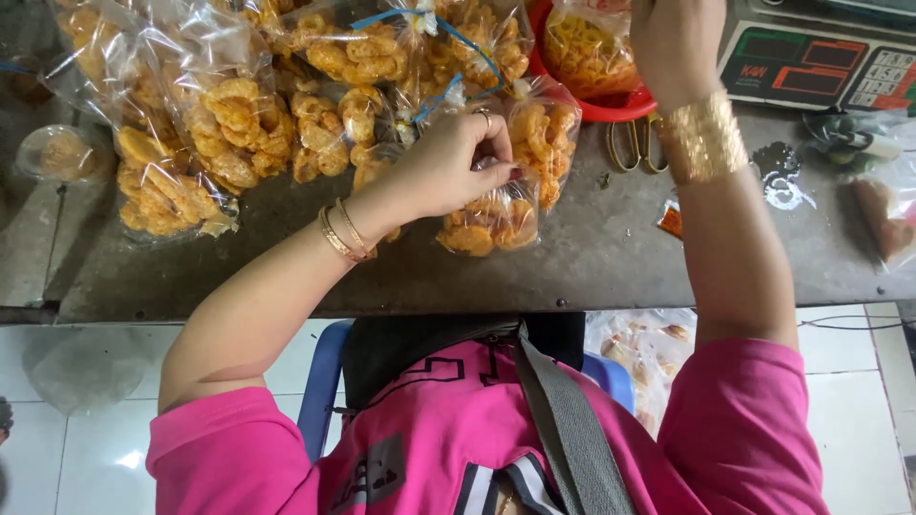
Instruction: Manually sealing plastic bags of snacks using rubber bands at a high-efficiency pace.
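Observation:
My left hand (448,164), with gold bangles at the wrist, pinches the twisted neck of a small clear bag of orange ring-shaped snacks (496,217) that lies on the grey table (592,257). My right hand (676,48), with a wide gold cuff on that wrist, reaches to the table's far side. It rests against another clear bag of snacks (584,52) standing in a red bowl (611,107). Its fingertips run past the top edge of the view, so its grip is hidden.
A heap of tied snack bags (239,124) with blue ties covers the far left of the table. Scissors (634,143) lie by the red bowl, and a digital scale (811,67) stands at the far right. A blue chair (320,381) is under me, on a tiled floor.

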